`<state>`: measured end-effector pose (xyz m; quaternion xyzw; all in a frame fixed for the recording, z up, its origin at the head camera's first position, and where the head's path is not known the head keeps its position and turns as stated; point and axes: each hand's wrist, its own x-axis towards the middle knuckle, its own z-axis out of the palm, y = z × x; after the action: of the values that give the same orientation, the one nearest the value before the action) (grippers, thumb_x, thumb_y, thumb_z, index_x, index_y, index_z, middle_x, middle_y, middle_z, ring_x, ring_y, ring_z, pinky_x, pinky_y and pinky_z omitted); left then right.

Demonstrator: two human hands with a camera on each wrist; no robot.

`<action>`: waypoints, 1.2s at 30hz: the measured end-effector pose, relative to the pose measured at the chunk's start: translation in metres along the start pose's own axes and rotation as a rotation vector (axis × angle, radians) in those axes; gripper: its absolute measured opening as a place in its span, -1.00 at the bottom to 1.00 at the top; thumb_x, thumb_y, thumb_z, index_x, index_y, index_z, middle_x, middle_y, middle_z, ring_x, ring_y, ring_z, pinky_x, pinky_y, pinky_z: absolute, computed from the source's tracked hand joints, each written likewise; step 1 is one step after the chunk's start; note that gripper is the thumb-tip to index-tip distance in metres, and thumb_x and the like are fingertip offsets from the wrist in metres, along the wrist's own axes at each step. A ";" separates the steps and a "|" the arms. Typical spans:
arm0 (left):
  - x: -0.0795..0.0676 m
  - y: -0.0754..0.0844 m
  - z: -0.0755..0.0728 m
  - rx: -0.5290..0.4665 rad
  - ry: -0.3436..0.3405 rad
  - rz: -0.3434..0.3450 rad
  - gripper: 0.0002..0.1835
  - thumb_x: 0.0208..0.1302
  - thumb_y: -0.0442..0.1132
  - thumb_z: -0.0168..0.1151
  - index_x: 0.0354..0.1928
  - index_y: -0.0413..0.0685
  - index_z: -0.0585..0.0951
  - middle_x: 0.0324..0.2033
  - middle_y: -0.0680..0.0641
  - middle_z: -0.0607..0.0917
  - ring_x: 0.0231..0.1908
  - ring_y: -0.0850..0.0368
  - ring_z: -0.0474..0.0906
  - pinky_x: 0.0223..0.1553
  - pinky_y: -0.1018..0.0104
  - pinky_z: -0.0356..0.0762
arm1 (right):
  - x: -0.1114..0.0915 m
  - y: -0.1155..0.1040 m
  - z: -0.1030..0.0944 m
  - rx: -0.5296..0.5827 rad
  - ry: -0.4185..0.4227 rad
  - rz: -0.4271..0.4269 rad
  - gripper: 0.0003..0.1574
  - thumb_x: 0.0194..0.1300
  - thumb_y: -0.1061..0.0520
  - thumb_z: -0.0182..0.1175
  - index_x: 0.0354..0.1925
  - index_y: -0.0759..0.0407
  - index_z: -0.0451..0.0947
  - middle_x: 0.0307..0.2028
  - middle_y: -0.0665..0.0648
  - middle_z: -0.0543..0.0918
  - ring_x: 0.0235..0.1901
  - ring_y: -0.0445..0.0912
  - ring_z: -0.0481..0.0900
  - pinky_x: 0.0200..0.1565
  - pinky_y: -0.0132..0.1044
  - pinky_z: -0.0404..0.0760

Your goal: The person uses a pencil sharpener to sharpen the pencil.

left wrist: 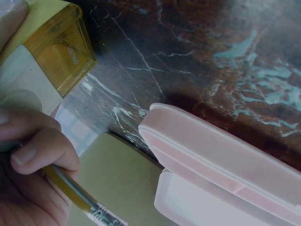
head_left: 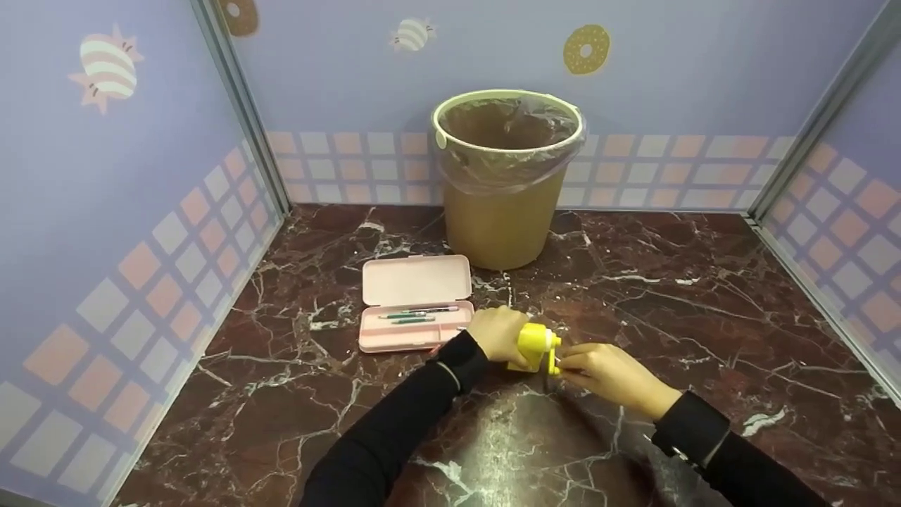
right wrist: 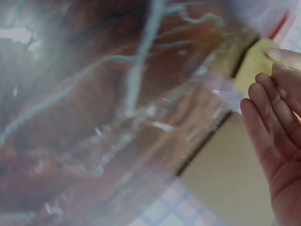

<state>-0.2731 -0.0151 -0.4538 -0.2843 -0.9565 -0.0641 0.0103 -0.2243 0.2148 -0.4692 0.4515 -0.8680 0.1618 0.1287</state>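
Observation:
A yellow hand-crank pencil sharpener point(head_left: 533, 346) stands on the marble-patterned table near the middle. My left hand point(head_left: 497, 335) grips it from the left side. In the left wrist view, curled fingers of that hand also hold a yellow pencil point(left wrist: 70, 189), its metal ferrule outward; the sharpener's see-through amber part point(left wrist: 63, 55) shows above. Whether the pencil's tip sits inside the sharpener is hidden. At the sharpener's right side, my right hand point(head_left: 611, 374) pinches the crank point(head_left: 553, 358) between thumb and forefinger. Its other fingers point(right wrist: 263, 127) extend loosely in the right wrist view.
Left of the sharpener lies a pink pencil case point(head_left: 417, 282) with its lid raised and several pencils point(head_left: 412, 317) inside. Behind stands a tan waste bin point(head_left: 503, 218) lined with a clear bag. Patterned wall panels point(head_left: 338, 91) enclose the back and both sides.

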 end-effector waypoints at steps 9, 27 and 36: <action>0.001 0.001 -0.001 0.000 -0.021 -0.011 -0.42 -0.20 0.19 0.64 -0.17 0.04 0.69 -0.26 -0.01 0.80 -0.22 0.01 0.75 -0.29 0.11 0.69 | 0.002 -0.008 -0.021 -0.052 -0.002 0.008 -0.89 0.20 0.18 0.44 -0.25 0.12 0.75 -0.39 -0.01 0.69 -0.43 -0.20 0.65 -0.36 -0.31 0.65; 0.002 0.001 -0.003 -0.005 -0.034 0.006 -0.46 -0.16 0.11 0.65 -0.17 0.00 0.69 -0.27 -0.01 0.81 -0.24 0.01 0.76 -0.28 0.09 0.71 | 0.015 -0.002 -0.040 -0.108 0.057 -0.044 -0.83 0.17 0.21 0.45 -0.21 0.18 0.77 -0.37 0.03 0.73 -0.42 -0.14 0.68 -0.32 -0.25 0.70; 0.001 0.004 -0.001 0.024 -0.024 0.027 -0.44 -0.17 0.12 0.66 -0.15 0.01 0.70 -0.23 -0.01 0.82 -0.23 0.02 0.76 -0.27 0.12 0.71 | 0.024 0.012 -0.046 -0.161 0.074 0.008 -0.81 0.15 0.23 0.44 -0.21 0.23 0.76 -0.36 0.10 0.73 -0.41 -0.08 0.70 -0.29 -0.20 0.74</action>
<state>-0.2720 -0.0110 -0.4524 -0.2976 -0.9534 -0.0490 0.0032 -0.2436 0.2215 -0.4205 0.4298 -0.8747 0.1084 0.1959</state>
